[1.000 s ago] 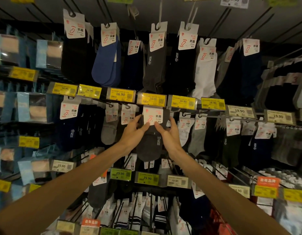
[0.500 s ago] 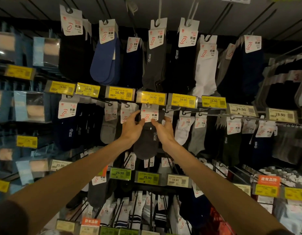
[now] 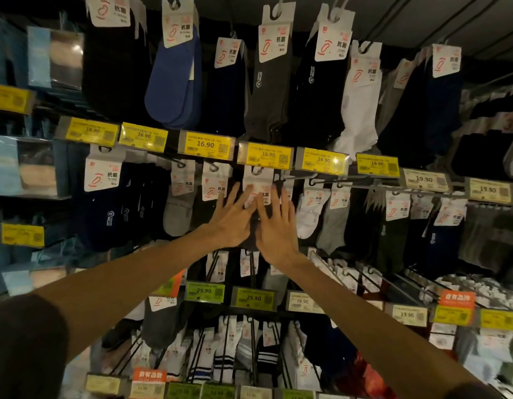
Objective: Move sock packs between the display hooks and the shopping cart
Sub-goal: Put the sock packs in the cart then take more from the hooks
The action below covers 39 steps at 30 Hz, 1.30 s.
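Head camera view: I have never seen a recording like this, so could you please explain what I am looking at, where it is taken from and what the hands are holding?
There is no machine here. A person works with two bare hands, and the single picture comes from a wide-angle camera worn on their head, facing a shop's sock display. Packs hang from hooks in rows, for example a blue pack in the top row, with yellow price labels beneath it. The left hand and right hand reach side by side to a dark sock pack, which hangs on its hook in the middle row. Their fingers are straight and spread against the pack, so they touch it and hold nothing. The shopping cart is not in view.
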### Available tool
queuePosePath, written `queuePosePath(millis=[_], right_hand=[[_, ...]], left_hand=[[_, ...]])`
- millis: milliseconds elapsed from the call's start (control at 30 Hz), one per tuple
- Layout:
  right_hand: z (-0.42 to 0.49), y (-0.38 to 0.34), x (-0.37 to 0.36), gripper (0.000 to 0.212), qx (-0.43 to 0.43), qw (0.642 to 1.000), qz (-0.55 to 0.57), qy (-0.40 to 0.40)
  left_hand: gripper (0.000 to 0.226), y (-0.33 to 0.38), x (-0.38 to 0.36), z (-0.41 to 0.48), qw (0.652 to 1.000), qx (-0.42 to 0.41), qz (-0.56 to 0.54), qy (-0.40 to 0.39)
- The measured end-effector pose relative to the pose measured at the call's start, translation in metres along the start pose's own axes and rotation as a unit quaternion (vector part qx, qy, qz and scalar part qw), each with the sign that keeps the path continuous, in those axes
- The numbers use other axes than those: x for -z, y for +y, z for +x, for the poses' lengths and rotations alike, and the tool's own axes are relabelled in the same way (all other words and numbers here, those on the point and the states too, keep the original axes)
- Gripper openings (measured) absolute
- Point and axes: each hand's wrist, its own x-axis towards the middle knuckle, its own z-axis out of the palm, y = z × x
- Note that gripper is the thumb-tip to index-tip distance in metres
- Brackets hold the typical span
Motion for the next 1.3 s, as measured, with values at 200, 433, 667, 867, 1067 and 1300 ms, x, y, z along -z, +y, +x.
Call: queuePosePath(millis=[200, 433, 667, 867, 1067, 1300], right_hand=[[0.029, 0.016, -0.014, 0.079, 0.007, 0.988, -0.021, -0.151], [0.075, 0.036, -0.027, 0.075, 0.013, 0.964, -0.025, -0.264], [0.107, 0.057, -0.057, 0.079, 0.024, 0.954, -0.021, -0.297], [0.111, 0.07, -0.071, 0.084, 0.044, 0.954, 0.0, -0.296], [0.08, 0.054, -0.051, 0.094, 0.044, 0.974, 0.033, -0.222], [-0.028, 0.022, -0.009, 0.083, 0.048, 0.978, 0.141, -0.147]], left_hand=[[0.078, -0.013, -0.016, 0.027, 0.995, 0.0, 0.093, -0.031], [0.079, -0.026, -0.027, 0.074, 0.988, 0.017, 0.116, -0.098], [0.081, -0.027, -0.044, 0.109, 0.976, 0.019, 0.193, -0.097], [0.084, -0.026, -0.038, 0.117, 0.971, 0.014, 0.215, -0.104], [0.084, -0.014, -0.035, 0.094, 0.986, 0.027, 0.159, -0.05], [0.074, 0.014, -0.039, -0.019, 0.996, 0.014, -0.089, -0.002]])
